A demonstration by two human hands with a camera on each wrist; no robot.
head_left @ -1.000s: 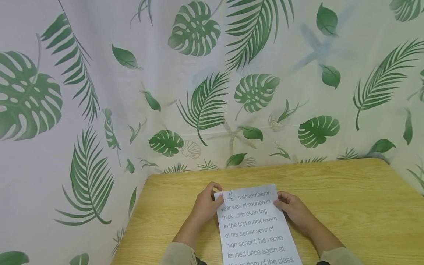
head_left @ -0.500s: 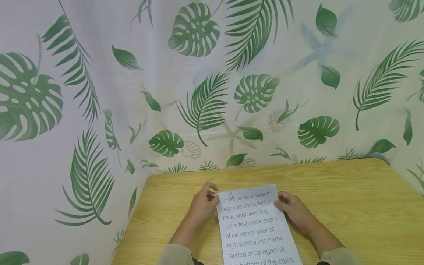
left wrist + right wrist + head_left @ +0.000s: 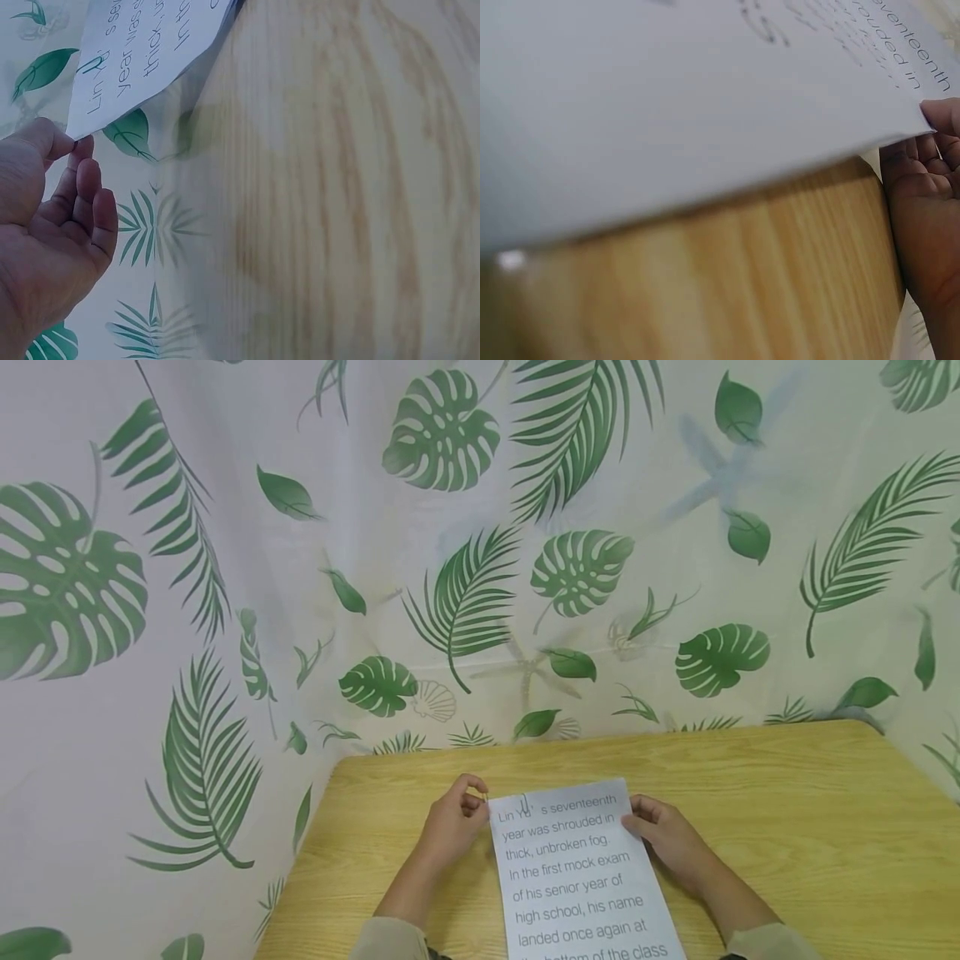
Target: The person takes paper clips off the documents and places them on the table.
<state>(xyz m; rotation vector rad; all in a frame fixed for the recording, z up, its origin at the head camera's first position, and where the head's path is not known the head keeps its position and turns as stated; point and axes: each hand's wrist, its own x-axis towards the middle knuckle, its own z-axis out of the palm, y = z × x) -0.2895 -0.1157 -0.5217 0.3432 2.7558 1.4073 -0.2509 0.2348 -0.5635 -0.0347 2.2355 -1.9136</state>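
Note:
A white sheet of paper (image 3: 573,868) with large printed text is held up over the table. A paper clip (image 3: 524,803) sits on its top edge, left of the middle, and shows as a green clip (image 3: 91,65) in the left wrist view. At the sheet's top left corner my left hand (image 3: 452,818) pinches a small thin piece that looks like another paper clip (image 3: 486,796); the fingertips mostly hide it. My right hand (image 3: 666,833) grips the right edge near the top, thumb in front and fingers behind, as the right wrist view shows my right hand (image 3: 930,202).
The wood-grain table (image 3: 810,827) lies under both hands. Behind and left of it hangs a white curtain (image 3: 465,510) printed with green leaves, close to the table's far edge.
My left hand has drawn a little to the left off the paper's corner, with the small clip in its fingertips, uncovering the first word. The right hand and paper stay nearly still.

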